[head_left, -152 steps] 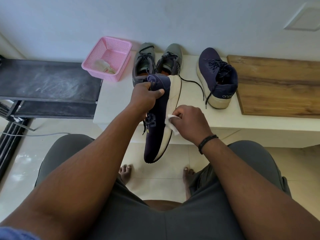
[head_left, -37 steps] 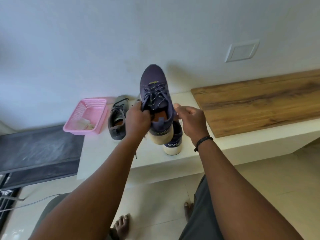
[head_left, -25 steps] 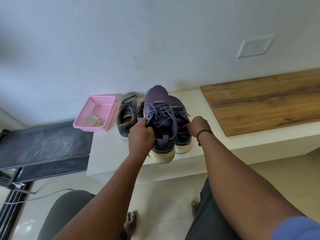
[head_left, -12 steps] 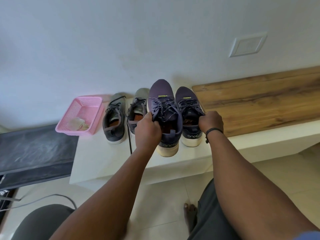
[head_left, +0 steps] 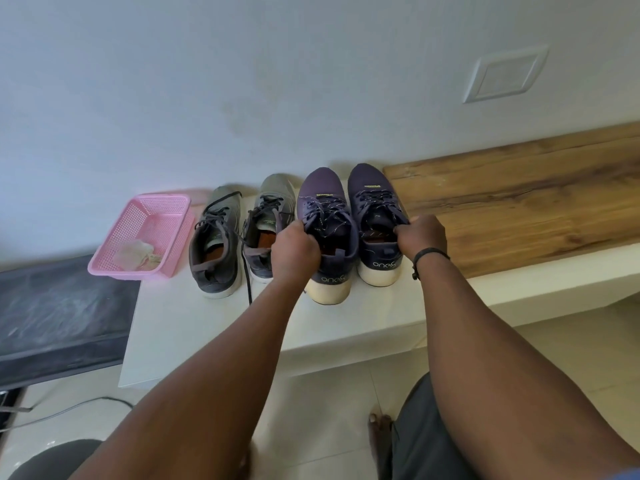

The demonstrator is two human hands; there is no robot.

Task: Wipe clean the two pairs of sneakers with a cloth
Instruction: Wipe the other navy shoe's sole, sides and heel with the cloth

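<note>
Both forearms are bare up to the frame's edge. A thin black cord bracelet (head_left: 429, 255) circles the right wrist, a small knot or bead at its 7 o'clock side. Dark grey shorts (head_left: 420, 441) cover the right thigh; the same grey shows at 7 o'clock. A blue sleeve edge (head_left: 623, 474) shows at 5 o'clock. The feet are bare.

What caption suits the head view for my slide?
Both hands, left hand and right hand, grip the navy sneakers on the ledge.

Navy sneakers (head_left: 349, 216) with cream soles, grey sneakers (head_left: 239, 230), pink perforated basket (head_left: 145, 233).
</note>
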